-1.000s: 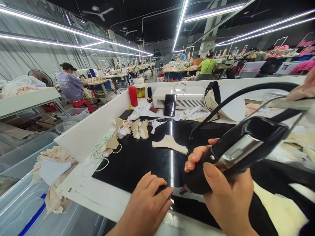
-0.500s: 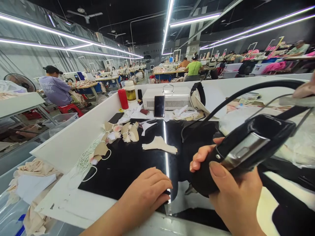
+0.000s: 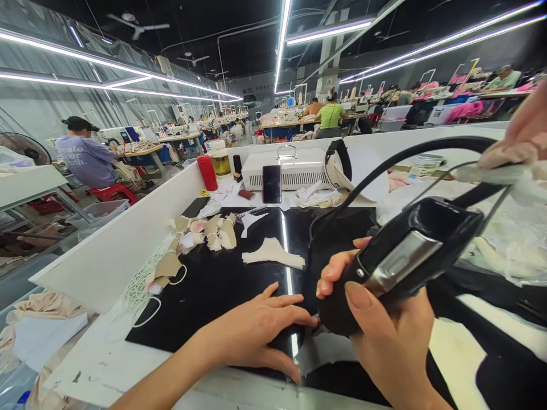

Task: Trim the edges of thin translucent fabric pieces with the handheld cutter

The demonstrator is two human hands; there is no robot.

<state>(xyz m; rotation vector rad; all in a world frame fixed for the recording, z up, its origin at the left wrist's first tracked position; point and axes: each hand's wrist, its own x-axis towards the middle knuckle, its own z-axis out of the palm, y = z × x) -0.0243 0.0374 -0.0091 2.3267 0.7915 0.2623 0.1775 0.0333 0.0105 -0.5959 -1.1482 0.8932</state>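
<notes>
My right hand [image 3: 388, 336] grips a black handheld tool [image 3: 405, 259] with a silver plate on its side and a thick black cable [image 3: 410, 156] arching off to the right; its dark rounded head points down at the glossy black work surface [image 3: 222, 285]. My left hand [image 3: 256, 333] lies flat on that surface with fingers spread, fingertips reaching toward the tool's head. A cream fabric piece [image 3: 273, 253] lies on the black surface just beyond the hands. At the upper right, another person's hand [image 3: 523, 134] holds pale fabric.
Small beige fabric cups and elastic loops [image 3: 200, 233] lie along the white side wall [image 3: 111, 256]. At the back stand a white metal box [image 3: 290, 168], a phone [image 3: 272, 183], a red bottle [image 3: 207, 172] and a jar. Other workers sit at sewing tables behind.
My left hand has opened its fingers and slid right toward the tool's head. The tool has shifted slightly left. The camera has turned a little.
</notes>
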